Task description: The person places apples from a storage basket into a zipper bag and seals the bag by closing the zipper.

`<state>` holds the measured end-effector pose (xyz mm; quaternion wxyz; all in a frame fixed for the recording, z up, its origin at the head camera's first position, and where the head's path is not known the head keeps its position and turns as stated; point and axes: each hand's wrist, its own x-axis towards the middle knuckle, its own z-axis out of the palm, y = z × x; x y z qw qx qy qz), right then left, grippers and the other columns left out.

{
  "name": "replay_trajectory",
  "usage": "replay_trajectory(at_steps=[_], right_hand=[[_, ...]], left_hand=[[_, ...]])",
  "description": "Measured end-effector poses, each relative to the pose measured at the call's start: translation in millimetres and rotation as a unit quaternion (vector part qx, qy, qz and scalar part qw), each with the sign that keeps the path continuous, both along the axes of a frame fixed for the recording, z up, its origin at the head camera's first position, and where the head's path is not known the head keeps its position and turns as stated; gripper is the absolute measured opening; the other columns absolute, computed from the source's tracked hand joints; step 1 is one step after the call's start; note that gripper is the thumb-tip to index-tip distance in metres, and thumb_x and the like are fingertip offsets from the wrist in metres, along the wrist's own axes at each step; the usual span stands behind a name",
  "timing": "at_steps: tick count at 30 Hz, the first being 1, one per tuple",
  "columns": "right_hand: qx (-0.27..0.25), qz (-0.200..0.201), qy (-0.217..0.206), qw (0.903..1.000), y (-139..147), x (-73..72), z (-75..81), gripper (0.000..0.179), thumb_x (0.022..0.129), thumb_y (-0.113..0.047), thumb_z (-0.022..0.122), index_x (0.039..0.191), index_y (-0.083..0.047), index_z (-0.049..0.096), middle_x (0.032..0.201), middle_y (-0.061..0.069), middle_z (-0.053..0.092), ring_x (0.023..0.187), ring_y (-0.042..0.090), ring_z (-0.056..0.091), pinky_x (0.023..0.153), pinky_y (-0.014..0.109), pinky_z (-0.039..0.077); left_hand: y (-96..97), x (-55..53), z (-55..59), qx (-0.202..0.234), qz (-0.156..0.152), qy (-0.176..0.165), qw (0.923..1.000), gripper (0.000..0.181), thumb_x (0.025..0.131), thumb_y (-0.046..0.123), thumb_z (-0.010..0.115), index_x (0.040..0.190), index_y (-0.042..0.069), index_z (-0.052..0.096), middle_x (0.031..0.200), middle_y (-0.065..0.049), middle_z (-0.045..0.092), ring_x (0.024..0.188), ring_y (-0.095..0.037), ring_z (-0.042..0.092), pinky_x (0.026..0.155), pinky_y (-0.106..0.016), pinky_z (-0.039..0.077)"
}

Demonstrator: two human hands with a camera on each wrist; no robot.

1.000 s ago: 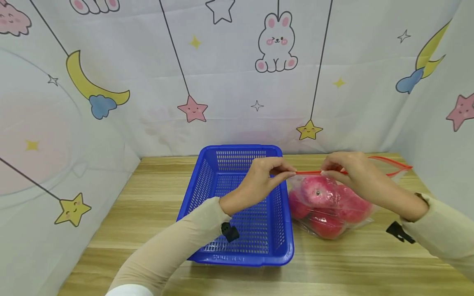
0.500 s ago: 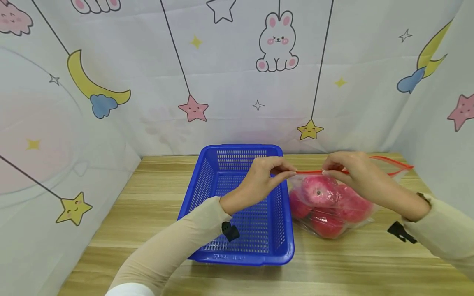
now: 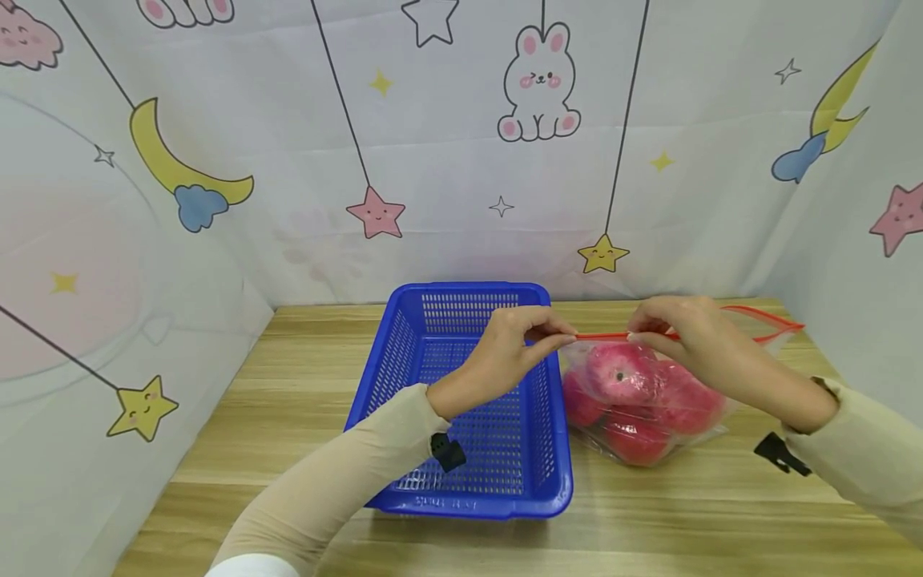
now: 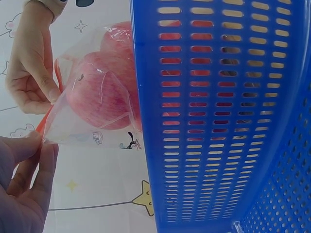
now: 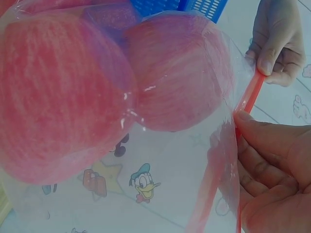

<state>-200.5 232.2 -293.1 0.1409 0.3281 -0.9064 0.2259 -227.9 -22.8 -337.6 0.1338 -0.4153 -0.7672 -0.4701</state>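
Observation:
A clear zip bag [image 3: 591, 361] with a red zip strip stands on the table, right of the blue basket. Several red apples [image 3: 634, 437] fill it. My left hand [image 3: 515, 340] pinches the left end of the strip between thumb and fingers, above the basket's right rim. Further along the strip, my right hand [image 3: 681, 328] pinches it too. Between the two hands the strip lies straight and pressed together. Right of my right hand the red edges spread apart in a loop. In the right wrist view, the right thumb [image 5: 257, 126] presses on the strip.
The blue plastic basket [image 3: 551, 505] with slotted walls stands directly left of the bag, under my left forearm. Beneath everything is a wooden table [image 3: 303, 361]. A white cloth [image 3: 447, 160] printed with stars, moons and a rabbit hangs behind and at both sides.
My right hand has shifted very slightly to the right along the strip in the last second. The left hand, bag and basket look the same.

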Motion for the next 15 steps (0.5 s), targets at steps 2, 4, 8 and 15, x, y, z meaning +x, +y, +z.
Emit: replay_trajectory(at_steps=[2, 4, 8, 15], right_hand=[[-0.003, 0.004, -0.001, 1.0, 0.7, -0.3, -0.3, 0.017, 0.079, 0.001, 0.081, 0.09, -0.009, 0.071, 0.084, -0.006, 0.069, 0.077, 0.016, 0.067, 0.068, 0.039, 0.058], [-0.003, 0.004, -0.001, 1.0, 1.0, -0.9, -0.9, 0.017, 0.079, 0.0, 0.081, 0.09, -0.009, 0.072, 0.084, -0.006, 0.069, 0.077, 0.016, 0.067, 0.068, 0.039, 0.058], [-0.001, -0.001, -0.003, 1.0, 1.4, -1.0, -1.5, 0.017, 0.08, 0.0, 0.081, 0.09, -0.009, 0.072, 0.084, -0.006, 0.069, 0.077, 0.017, 0.067, 0.069, 0.039, 0.058], [-0.004, -0.003, -0.014, 0.9999, 2.2, 0.8, -0.4, 0.016, 0.081, 0.0, 0.079, 0.091, -0.009, 0.071, 0.086, -0.005, 0.069, 0.079, 0.017, 0.068, 0.07, 0.04, 0.057]], left_hand=[[0.1, 0.0, 0.1, 0.0, -0.001, -0.001, 1.0, 0.007, 0.093, 0.004, 0.069, 0.097, 0.003, 0.075, 0.091, -0.002, 0.073, 0.079, -0.003, 0.064, 0.071, -0.019, 0.055], [0.2, -0.1, 0.0, 0.0, -0.001, 0.0, 1.0, 0.007, 0.093, 0.004, 0.069, 0.097, 0.003, 0.075, 0.091, -0.002, 0.073, 0.079, -0.003, 0.064, 0.071, -0.019, 0.055], [-0.2, -0.3, -0.4, -0.001, -0.001, -0.001, 1.0, 0.007, 0.093, 0.004, 0.07, 0.097, 0.003, 0.075, 0.091, -0.002, 0.073, 0.079, -0.002, 0.064, 0.071, -0.019, 0.055], [-0.9, 0.1, 1.3, -0.004, -0.003, -0.004, 1.0, 0.007, 0.094, 0.005, 0.069, 0.097, 0.003, 0.075, 0.092, -0.002, 0.073, 0.08, -0.001, 0.064, 0.071, -0.018, 0.055]])
